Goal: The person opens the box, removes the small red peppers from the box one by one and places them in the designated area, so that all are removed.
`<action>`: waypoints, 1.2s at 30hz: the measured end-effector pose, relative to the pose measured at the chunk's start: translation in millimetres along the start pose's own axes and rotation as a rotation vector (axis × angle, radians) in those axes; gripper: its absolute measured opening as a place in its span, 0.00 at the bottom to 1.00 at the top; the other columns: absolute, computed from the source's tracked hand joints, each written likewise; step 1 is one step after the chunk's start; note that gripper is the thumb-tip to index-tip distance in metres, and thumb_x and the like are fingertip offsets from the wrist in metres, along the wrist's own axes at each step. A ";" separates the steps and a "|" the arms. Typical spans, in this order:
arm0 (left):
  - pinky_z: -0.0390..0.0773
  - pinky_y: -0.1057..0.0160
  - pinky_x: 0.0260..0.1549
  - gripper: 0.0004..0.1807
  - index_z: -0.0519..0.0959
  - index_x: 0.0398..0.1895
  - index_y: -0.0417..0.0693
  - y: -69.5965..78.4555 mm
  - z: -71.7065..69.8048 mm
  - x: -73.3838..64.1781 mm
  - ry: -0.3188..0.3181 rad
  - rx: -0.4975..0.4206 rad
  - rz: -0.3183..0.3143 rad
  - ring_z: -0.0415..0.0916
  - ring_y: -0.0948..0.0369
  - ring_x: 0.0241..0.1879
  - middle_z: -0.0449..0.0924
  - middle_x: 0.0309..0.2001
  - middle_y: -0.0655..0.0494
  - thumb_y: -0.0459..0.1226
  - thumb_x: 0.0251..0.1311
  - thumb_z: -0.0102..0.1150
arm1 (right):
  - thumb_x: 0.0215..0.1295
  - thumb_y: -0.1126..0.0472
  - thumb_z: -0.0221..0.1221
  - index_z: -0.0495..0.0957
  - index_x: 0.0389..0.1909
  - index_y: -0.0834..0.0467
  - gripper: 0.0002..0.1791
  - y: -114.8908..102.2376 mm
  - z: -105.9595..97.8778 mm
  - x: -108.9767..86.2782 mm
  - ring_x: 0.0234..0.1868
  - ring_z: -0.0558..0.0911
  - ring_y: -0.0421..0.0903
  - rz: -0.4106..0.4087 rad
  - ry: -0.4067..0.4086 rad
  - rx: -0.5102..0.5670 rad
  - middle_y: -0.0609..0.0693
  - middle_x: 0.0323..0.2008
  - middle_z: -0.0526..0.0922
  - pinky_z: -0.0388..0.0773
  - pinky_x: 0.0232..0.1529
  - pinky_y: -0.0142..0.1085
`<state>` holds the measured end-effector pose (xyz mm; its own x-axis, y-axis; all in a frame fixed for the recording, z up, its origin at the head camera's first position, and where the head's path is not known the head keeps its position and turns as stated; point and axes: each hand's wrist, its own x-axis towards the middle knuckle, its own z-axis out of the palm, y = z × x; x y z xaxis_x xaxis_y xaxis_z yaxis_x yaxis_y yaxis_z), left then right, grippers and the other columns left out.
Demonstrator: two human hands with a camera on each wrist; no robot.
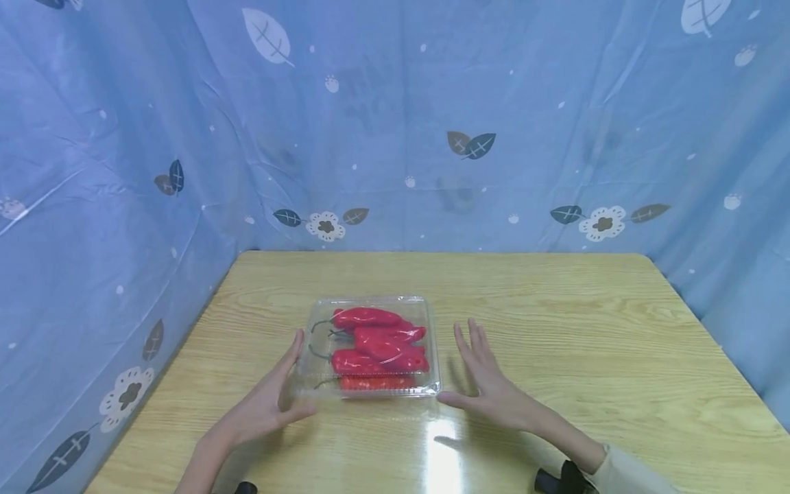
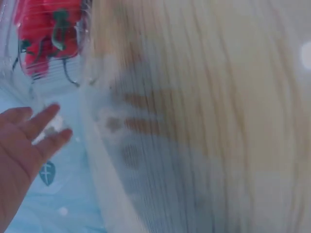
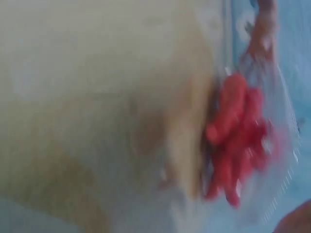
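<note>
A clear plastic box [image 1: 435,360] lies on the wooden table in the head view. Inside it are several red peppers [image 1: 389,350] with thin green stems, mostly pointing left. My left hand [image 1: 271,398] is at the box's left side, fingers extended along it and thumb out near the front left corner. On the other side, my right hand [image 1: 490,384] is spread, its thumb tip by the front right corner and its fingers apart from the box. Neither hand grips anything. The right wrist view is blurred, with only a bit of the right hand [image 3: 294,221] at the lower corner.
The wood-grain table [image 1: 586,329] extends to both sides and behind the box. A blue curtain [image 1: 395,123] with leaf and flower prints hangs along its back and sides. A bright reflection [image 1: 443,456] shows on the tabletop near the front.
</note>
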<state>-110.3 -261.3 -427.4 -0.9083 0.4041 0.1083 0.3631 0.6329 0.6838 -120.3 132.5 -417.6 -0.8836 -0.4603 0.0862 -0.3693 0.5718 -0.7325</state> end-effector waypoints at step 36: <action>0.73 0.63 0.53 0.48 0.54 0.72 0.35 -7.7 6.2 7.0 0.142 -0.690 -0.071 0.67 0.56 0.60 0.49 0.73 0.42 0.22 0.46 0.67 | 0.41 0.77 0.71 0.62 0.69 0.63 0.50 -17.0 26.0 28.6 0.41 0.79 0.49 0.212 0.187 0.620 0.63 0.61 0.65 0.80 0.36 0.33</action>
<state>-118.2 -259.2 -436.4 -0.9602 0.2579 0.1073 0.1299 0.0722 0.9889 -131.9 91.9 -420.2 -0.9742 -0.2241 -0.0279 0.0016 0.1167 -0.9932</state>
